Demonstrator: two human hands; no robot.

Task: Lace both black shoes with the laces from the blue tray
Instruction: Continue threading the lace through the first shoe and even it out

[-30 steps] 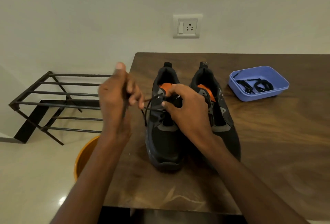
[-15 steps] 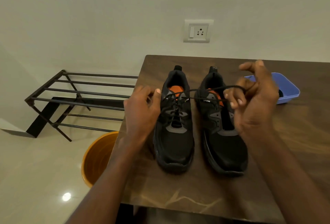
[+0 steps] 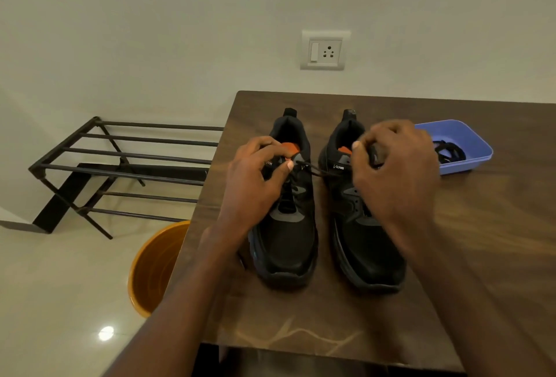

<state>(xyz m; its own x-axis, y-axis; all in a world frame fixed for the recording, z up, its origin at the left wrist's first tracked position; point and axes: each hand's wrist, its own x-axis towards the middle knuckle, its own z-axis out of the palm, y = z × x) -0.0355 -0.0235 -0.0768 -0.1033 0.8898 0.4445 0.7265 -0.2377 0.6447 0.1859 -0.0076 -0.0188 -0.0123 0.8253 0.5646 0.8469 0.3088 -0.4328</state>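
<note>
lace (image 3: 319, 171): limp, thin, slippery; gripping near tip | left hand (image 3: 255, 178) pinching left shoe (image 3: 285, 226) collar | right hand (image 3: 394, 172) pinching lace end

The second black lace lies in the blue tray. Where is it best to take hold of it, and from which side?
Probably from above. The blue tray is open at the top, and its walls block a sideways reach. The spare lace lies bunched in loops on the floor, so pinch a raised loop near the middle. Its tips cannot be made out.
</note>
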